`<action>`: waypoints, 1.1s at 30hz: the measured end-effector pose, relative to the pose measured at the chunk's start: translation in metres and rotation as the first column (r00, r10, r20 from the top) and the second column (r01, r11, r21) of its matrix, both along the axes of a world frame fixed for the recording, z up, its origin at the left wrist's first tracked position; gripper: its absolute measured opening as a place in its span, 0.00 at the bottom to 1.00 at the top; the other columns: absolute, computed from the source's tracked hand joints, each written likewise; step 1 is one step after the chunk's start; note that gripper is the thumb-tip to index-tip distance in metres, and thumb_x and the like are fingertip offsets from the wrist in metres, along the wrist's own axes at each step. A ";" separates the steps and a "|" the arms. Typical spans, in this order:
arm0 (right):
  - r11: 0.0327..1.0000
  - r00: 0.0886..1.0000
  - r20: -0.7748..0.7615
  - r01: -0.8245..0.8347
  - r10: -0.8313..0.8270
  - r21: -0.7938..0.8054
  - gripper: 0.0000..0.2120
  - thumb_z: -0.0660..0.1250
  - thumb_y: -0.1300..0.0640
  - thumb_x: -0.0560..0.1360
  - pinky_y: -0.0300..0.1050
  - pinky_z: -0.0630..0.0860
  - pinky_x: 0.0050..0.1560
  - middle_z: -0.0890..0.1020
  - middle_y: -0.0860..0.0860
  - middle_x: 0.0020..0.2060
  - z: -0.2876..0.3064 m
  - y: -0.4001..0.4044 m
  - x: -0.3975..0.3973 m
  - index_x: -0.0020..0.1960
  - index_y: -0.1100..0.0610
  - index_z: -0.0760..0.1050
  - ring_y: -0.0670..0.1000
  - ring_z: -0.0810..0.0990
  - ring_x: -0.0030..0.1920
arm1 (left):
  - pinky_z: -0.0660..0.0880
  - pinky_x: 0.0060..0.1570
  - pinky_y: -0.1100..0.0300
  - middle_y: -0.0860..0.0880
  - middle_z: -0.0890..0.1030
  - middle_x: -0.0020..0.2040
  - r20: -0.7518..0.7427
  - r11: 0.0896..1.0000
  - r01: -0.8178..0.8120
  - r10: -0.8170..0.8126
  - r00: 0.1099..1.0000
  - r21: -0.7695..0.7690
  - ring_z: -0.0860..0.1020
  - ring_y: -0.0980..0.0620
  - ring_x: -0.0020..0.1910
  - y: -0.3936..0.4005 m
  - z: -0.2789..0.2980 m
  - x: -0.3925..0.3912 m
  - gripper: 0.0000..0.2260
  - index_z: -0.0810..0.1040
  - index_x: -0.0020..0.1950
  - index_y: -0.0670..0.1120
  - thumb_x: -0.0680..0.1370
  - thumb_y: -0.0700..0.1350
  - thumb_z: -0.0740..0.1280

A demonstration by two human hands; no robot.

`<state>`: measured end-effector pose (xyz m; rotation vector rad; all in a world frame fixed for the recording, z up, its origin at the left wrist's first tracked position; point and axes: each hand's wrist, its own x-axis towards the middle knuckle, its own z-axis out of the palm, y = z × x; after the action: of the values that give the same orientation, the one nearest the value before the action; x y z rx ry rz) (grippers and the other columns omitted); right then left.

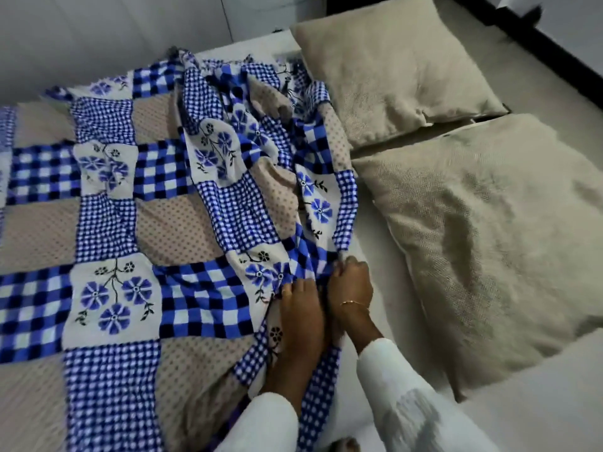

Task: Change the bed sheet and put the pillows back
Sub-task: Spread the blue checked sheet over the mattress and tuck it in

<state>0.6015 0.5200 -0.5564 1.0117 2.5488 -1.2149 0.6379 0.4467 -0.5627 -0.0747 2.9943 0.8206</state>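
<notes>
A blue, white and beige patchwork bed sheet [130, 207] with check and flower squares covers the left part of the mattress [378, 243]. Its right edge is bunched into folds. My right hand [350, 285] grips that bunched edge near the bare mattress strip. My left hand [300, 308] lies beside it on the sheet, with its fingers curled into the folds. Two beige pillows lie on the right: the far pillow [391, 66] and the near pillow [496, 236].
A white wall [98, 37] runs along the far side of the bed. Pale floor and a dark skirting strip [554, 50] show at the top right. My toes [342, 445] show at the bottom edge.
</notes>
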 end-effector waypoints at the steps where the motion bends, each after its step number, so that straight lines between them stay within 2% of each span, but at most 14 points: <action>1: 0.986 0.991 -0.020 0.130 -0.133 -0.105 0.13 0.56 0.59 0.79 0.49 0.71 0.52 0.76 0.62 0.54 0.001 0.003 0.003 0.56 0.66 0.72 0.61 0.76 0.54 | 0.71 0.38 0.55 0.44 0.77 0.37 0.126 0.979 -0.139 0.121 0.985 0.149 0.75 0.46 0.37 0.002 0.006 -0.004 0.12 0.75 0.40 0.40 0.78 0.41 0.56; 3: 0.885 0.932 -0.007 0.343 -0.364 -0.316 0.11 0.56 0.60 0.79 0.46 0.72 0.51 0.77 0.61 0.48 0.000 0.021 0.018 0.53 0.67 0.72 0.58 0.76 0.51 | 0.66 0.42 0.56 0.44 0.73 0.39 0.344 0.885 -0.286 0.156 0.926 0.368 0.72 0.48 0.39 0.011 0.013 -0.001 0.13 0.70 0.39 0.44 0.82 0.41 0.53; 5: 0.825 0.877 -0.005 0.450 -0.480 -0.341 0.10 0.56 0.63 0.79 0.43 0.71 0.43 0.78 0.63 0.42 -0.004 0.046 0.040 0.44 0.68 0.73 0.58 0.76 0.48 | 0.70 0.48 0.53 0.40 0.76 0.44 0.544 0.795 -0.318 -0.017 0.839 0.517 0.75 0.45 0.46 0.033 0.012 0.012 0.13 0.69 0.38 0.49 0.82 0.43 0.55; 8: 0.902 0.907 -0.055 0.406 -0.417 -0.148 0.15 0.56 0.61 0.78 0.46 0.68 0.46 0.79 0.67 0.53 -0.003 0.083 0.082 0.54 0.71 0.75 0.63 0.78 0.54 | 0.73 0.54 0.52 0.43 0.78 0.44 0.683 0.683 -0.380 -0.239 0.691 0.624 0.76 0.48 0.46 0.080 0.018 0.059 0.14 0.73 0.38 0.49 0.81 0.42 0.55; 11: 0.960 0.955 -0.117 0.260 -0.271 -0.101 0.17 0.61 0.54 0.78 0.47 0.71 0.53 0.79 0.64 0.56 0.010 0.095 0.120 0.58 0.66 0.75 0.61 0.77 0.57 | 0.77 0.39 0.64 0.46 0.81 0.34 0.590 0.612 -0.309 -0.330 0.737 0.728 0.80 0.54 0.33 0.099 0.016 0.102 0.15 0.76 0.44 0.42 0.82 0.40 0.51; 13: 0.985 0.987 -0.099 0.116 -0.129 -0.128 0.21 0.67 0.51 0.74 0.46 0.71 0.55 0.79 0.60 0.56 0.013 0.094 0.142 0.61 0.64 0.73 0.58 0.77 0.58 | 0.77 0.35 0.65 0.49 0.83 0.35 0.454 0.732 -0.101 -0.302 0.838 0.673 0.80 0.57 0.32 0.093 0.018 0.121 0.13 0.76 0.53 0.36 0.82 0.39 0.52; 15: 0.999 0.999 -0.003 -0.038 0.038 -0.025 0.19 0.69 0.54 0.73 0.46 0.72 0.52 0.80 0.61 0.54 0.009 0.095 0.155 0.58 0.65 0.73 0.59 0.78 0.55 | 0.79 0.41 0.59 0.50 0.82 0.42 0.106 0.915 0.237 -0.284 0.953 0.328 0.81 0.55 0.41 0.081 0.001 0.145 0.11 0.78 0.53 0.39 0.76 0.42 0.60; 16: 0.996 0.996 0.047 -0.084 0.082 0.036 0.16 0.68 0.57 0.73 0.47 0.72 0.50 0.80 0.63 0.53 0.006 0.096 0.162 0.56 0.67 0.74 0.60 0.78 0.54 | 0.79 0.41 0.57 0.50 0.81 0.44 0.045 0.921 0.327 -0.343 0.938 0.213 0.80 0.51 0.43 0.071 -0.008 0.156 0.12 0.78 0.50 0.42 0.73 0.47 0.61; 19: 0.989 0.995 0.103 -0.032 0.017 0.144 0.10 0.62 0.64 0.75 0.50 0.72 0.47 0.79 0.66 0.51 0.003 0.102 0.180 0.53 0.67 0.76 0.64 0.78 0.52 | 0.76 0.37 0.57 0.50 0.78 0.42 0.165 0.923 0.375 -0.358 0.919 -0.085 0.76 0.49 0.41 0.035 -0.010 0.167 0.20 0.74 0.47 0.48 0.63 0.60 0.67; 21: 0.979 0.982 0.140 0.098 -0.124 0.178 0.10 0.60 0.65 0.75 0.51 0.73 0.48 0.78 0.66 0.53 0.001 0.108 0.195 0.54 0.66 0.75 0.65 0.77 0.53 | 0.76 0.32 0.60 0.50 0.79 0.41 0.288 0.893 0.397 -0.331 0.899 -0.212 0.78 0.48 0.38 0.025 -0.001 0.167 0.26 0.79 0.46 0.48 0.51 0.52 0.79; 23: 0.963 0.962 0.153 0.200 -0.228 0.178 0.12 0.59 0.66 0.75 0.52 0.73 0.51 0.77 0.66 0.56 -0.002 0.114 0.209 0.57 0.66 0.73 0.64 0.77 0.55 | 0.77 0.40 0.58 0.45 0.81 0.48 0.266 0.813 0.476 -0.403 0.876 -0.335 0.80 0.45 0.45 0.023 0.002 0.170 0.24 0.80 0.52 0.44 0.58 0.41 0.79; 25: 0.953 0.946 0.136 0.278 -0.293 0.123 0.13 0.59 0.68 0.74 0.53 0.72 0.52 0.77 0.66 0.56 -0.005 0.123 0.217 0.58 0.68 0.73 0.65 0.76 0.56 | 0.71 0.56 0.54 0.42 0.75 0.61 0.387 0.789 0.572 -0.466 0.796 -0.224 0.73 0.42 0.60 0.032 0.005 0.170 0.17 0.73 0.63 0.41 0.74 0.36 0.64; 29: 0.951 0.949 0.110 0.304 -0.297 -0.056 0.16 0.64 0.66 0.71 0.54 0.74 0.54 0.78 0.64 0.54 -0.017 0.134 0.225 0.58 0.62 0.72 0.64 0.76 0.55 | 0.68 0.56 0.51 0.38 0.73 0.61 0.462 0.682 0.729 -0.629 0.626 -0.060 0.71 0.40 0.61 0.041 -0.008 0.185 0.13 0.72 0.61 0.38 0.78 0.39 0.57; 33: 0.897 0.919 0.042 0.391 -0.391 -0.207 0.12 0.63 0.66 0.72 0.43 0.71 0.33 0.76 0.58 0.48 -0.013 0.143 0.238 0.55 0.60 0.71 0.59 0.76 0.45 | 0.68 0.52 0.55 0.40 0.77 0.56 0.278 0.843 0.526 -0.535 0.798 0.115 0.74 0.43 0.56 0.067 0.000 0.197 0.11 0.76 0.57 0.39 0.79 0.43 0.60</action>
<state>0.8393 0.6628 -0.5696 1.5178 2.2134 -1.5405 0.8352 0.5137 -0.5628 0.5680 2.5038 0.7050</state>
